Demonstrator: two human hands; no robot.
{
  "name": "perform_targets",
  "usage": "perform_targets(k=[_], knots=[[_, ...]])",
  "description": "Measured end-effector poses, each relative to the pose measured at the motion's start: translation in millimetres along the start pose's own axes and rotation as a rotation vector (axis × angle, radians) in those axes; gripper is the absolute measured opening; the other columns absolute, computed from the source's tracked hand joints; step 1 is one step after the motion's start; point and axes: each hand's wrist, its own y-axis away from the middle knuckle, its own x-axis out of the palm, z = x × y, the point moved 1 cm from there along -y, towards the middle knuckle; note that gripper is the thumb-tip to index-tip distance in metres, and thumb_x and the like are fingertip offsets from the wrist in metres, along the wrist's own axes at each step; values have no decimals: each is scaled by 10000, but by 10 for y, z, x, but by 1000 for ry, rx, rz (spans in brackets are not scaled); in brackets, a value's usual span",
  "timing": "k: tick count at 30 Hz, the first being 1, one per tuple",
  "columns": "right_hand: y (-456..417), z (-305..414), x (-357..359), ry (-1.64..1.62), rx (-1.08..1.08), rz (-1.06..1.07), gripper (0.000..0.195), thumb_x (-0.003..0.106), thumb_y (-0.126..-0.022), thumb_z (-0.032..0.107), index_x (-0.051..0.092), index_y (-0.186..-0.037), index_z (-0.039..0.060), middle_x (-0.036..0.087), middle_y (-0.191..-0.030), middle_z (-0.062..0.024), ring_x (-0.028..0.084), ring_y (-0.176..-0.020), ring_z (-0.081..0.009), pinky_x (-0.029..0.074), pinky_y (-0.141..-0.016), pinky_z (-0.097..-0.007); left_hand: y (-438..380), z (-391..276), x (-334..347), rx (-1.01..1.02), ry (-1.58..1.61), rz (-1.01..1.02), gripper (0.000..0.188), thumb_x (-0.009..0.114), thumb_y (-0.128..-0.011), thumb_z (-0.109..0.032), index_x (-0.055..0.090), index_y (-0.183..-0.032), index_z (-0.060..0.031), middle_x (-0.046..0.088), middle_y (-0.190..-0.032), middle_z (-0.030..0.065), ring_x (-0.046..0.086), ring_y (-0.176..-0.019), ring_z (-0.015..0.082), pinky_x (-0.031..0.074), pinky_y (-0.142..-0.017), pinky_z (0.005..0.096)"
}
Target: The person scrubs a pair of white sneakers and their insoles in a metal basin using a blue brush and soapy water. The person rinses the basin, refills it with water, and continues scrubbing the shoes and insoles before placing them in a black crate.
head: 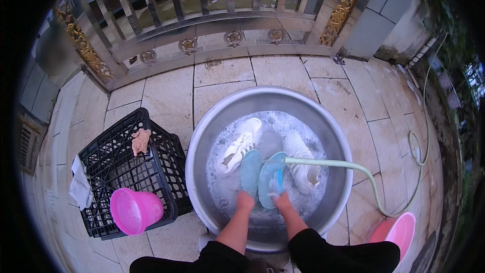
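Observation:
Ahead of me stands a large round metal basin [201, 136] of soapy water [271, 136]. My left hand [245, 201] grips the near end of a flat teal shoe sole [250, 170]. Beside it, my right hand [281, 201] grips the near edge of a second teal sole [267, 182]. A bright blue strip [279, 179] lies along that sole, with foam by it; whether it is a strap or a brush handle I cannot tell. White laced sneakers, one on the left [242, 142] with dark stripes and one on the right [301, 163], lie in the suds.
A green hose [341, 163] crosses the basin's right rim, its end over the right sole. On the left, an upturned black plastic crate [166, 167] bears a pink cup [130, 212], a peach cloth [141, 141] and a white cloth [80, 184]. A pink tub [405, 227] stands right; a metal gate [219, 51] lies beyond.

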Motion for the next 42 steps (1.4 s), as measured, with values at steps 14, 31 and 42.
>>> perform_targets(k=[14,31,42], knots=[[234,156,257,221,369,282,400,567,-750,339,534,-944,-9,586,-857,-219,583,-823,-314,442,-701,-394,139,88,20,-166,276,91,488,573,-728,-351,533,-1030,30,559,-1016,216,540,-934,366,429,-792,412],[-227,452,-871,1140,-209,-289,172,487,-731,100,533,-896,99,575,-883,-71,480,-930,-270,444,-663,-442,368,-676,-661,398,-393,239,213,456,-762,-93,590,-904,-7,590,-952,169,569,-903,324,462,-742,415],[360,627,-372,936,-406,220,238,563,-755,256,470,-870,69,574,-747,-172,562,-725,-356,442,-628,-455,756,-2043,-2494,464,-631,200,257,556,-655,-44,631,-901,-36,597,-964,164,589,-883,295,473,-736,383]])
